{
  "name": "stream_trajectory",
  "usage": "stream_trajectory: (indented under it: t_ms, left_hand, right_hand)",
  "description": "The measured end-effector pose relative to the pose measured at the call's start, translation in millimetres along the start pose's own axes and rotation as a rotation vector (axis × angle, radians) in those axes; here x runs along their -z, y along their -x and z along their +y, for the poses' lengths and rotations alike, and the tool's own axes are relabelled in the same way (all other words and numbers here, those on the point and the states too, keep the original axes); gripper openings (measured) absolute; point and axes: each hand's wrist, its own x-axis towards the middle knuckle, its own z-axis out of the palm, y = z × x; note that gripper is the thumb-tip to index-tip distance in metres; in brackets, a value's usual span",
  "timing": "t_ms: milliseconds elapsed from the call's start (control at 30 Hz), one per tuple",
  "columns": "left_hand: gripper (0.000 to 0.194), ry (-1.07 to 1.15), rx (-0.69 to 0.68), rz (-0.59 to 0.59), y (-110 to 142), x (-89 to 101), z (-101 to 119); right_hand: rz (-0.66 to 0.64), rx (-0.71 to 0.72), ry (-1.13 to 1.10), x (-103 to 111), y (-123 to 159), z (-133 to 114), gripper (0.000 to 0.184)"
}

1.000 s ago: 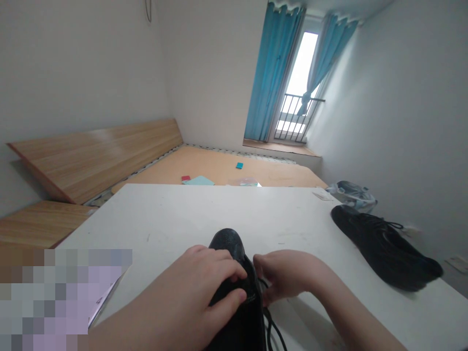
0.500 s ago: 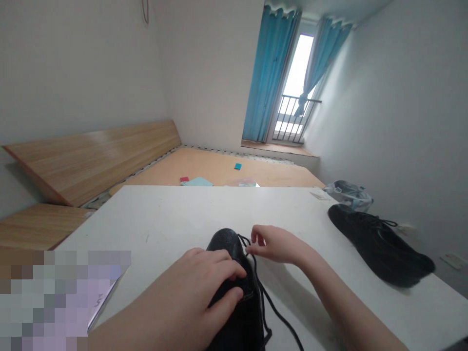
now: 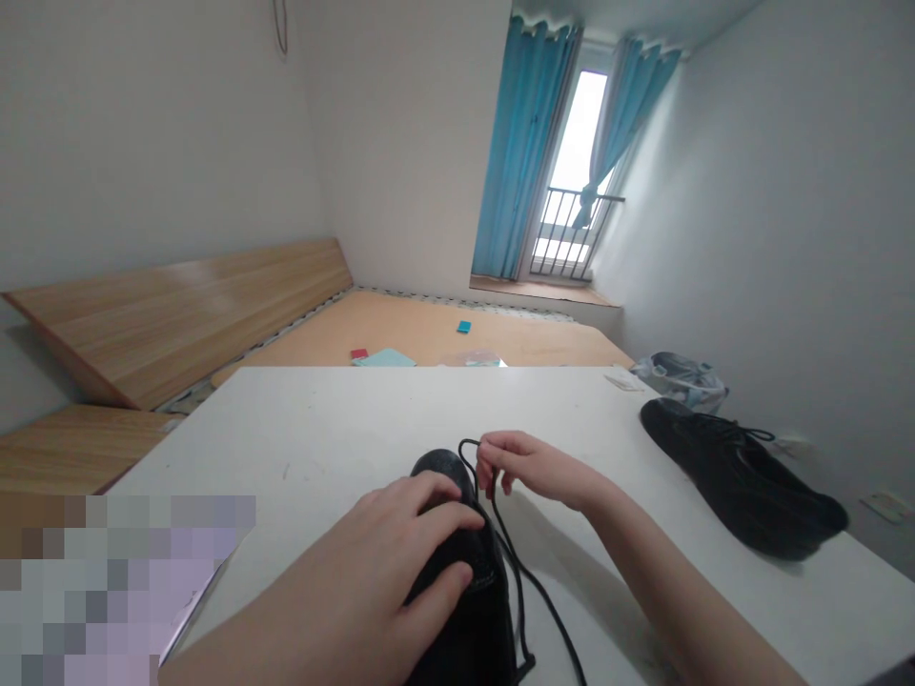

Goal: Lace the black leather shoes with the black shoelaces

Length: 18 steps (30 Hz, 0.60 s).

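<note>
A black leather shoe (image 3: pixel 464 600) lies on the white table (image 3: pixel 343 419) right in front of me, toe pointing away. My left hand (image 3: pixel 400 562) presses down on its upper, fingers curled over the lacing area. My right hand (image 3: pixel 518 467) hovers just beyond the toe and pinches the black shoelace (image 3: pixel 529 581), which runs up from the shoe in a loop and trails back toward the near edge. A second black shoe (image 3: pixel 743 476) rests on the table's right side, laces showing.
A blurred patch covers the near left corner. Behind the table lies a bare wooden bed base (image 3: pixel 443 329) with small blue and red items (image 3: pixel 386 356). A bag (image 3: pixel 679 376) sits past the table's right corner. Blue curtains (image 3: pixel 518 143) frame a window.
My right hand has pulled the lace out of the shoe and lifted it forward past the toe; more lace now hangs free. My left hand stays on the shoe.
</note>
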Motion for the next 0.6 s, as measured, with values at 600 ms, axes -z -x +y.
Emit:
stream_trajectory:
  t_ms: [600]
  left_hand:
    - [0.024,1.28,-0.072,1.026,3.3,43.6,-13.2]
  right_hand:
    - [0.133,0.153,-0.963,25.6,10.6,-15.0,0.015]
